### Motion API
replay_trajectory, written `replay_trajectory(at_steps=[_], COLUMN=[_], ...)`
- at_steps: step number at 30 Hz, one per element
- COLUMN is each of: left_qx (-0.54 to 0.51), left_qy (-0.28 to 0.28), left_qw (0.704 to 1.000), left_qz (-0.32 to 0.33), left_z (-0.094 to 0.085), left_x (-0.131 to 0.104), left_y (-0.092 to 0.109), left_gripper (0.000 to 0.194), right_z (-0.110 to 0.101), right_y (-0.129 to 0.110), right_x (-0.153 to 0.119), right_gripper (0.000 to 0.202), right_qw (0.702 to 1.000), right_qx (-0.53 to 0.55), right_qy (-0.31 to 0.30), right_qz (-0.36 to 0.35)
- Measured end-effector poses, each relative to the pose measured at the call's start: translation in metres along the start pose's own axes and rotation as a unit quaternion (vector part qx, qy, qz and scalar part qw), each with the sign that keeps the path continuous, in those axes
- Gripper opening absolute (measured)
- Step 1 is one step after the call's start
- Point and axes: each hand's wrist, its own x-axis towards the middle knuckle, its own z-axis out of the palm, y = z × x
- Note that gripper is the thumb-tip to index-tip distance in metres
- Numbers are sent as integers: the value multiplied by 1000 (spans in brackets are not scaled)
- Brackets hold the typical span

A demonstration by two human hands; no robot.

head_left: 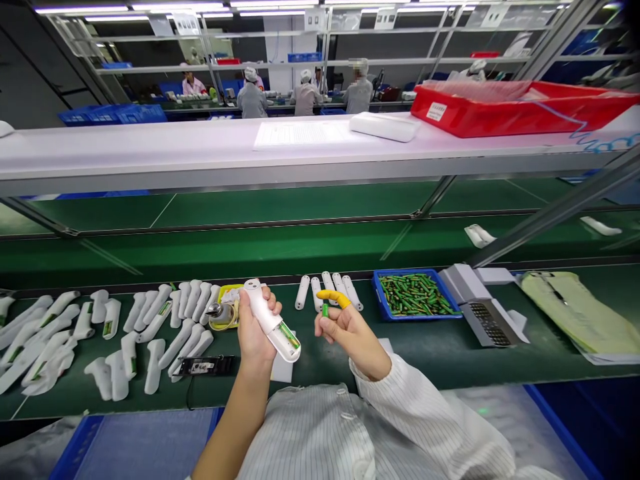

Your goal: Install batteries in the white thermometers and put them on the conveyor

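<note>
Head view, sole view. One white handheld device (264, 312) is held in the left hand (254, 339), fingers wrapped round its body; it is tilted above the green bench (430, 357), compartment uncovered. At least one green battery (289, 335) is seated inside; exact number cannot be told. One loose green cell (325, 311) is pinched by the right hand (347, 328), just beside the device, not touching it. One yellow finger cot (336, 297) is worn on that hand.

Behind the hands, five slim white pieces (302, 292) are laid out. To their right, one blue tray (379, 300) is heaped with batteries, too many to count, and one open white carton (484, 327) is placed beside it. Leftward, over twenty white housings (175, 343) are spread, overlapping; exact count not possible. One black flat unit (206, 366) and one yellow dish (231, 289) are set near them. On the shelf (175, 143), one red bin (465, 120) is seen. Beyond, at least five people (253, 100) are visible.
</note>
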Motion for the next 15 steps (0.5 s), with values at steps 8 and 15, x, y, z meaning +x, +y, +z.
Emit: replay_trajectory(at_steps=[8, 15], left_qx=[18, 25], left_qy=[20, 55], left_qw=[999, 998], left_qz=[19, -17], left_z=[7, 15], left_x=[-7, -18], left_y=[-4, -8], left_gripper=[24, 33], right_z=[15, 31], right_y=[-8, 4], right_x=[-2, -4], right_gripper=[30, 13], right_qw=[980, 941], right_qx=[-176, -303], right_qy=[-17, -19], right_qz=[-89, -147])
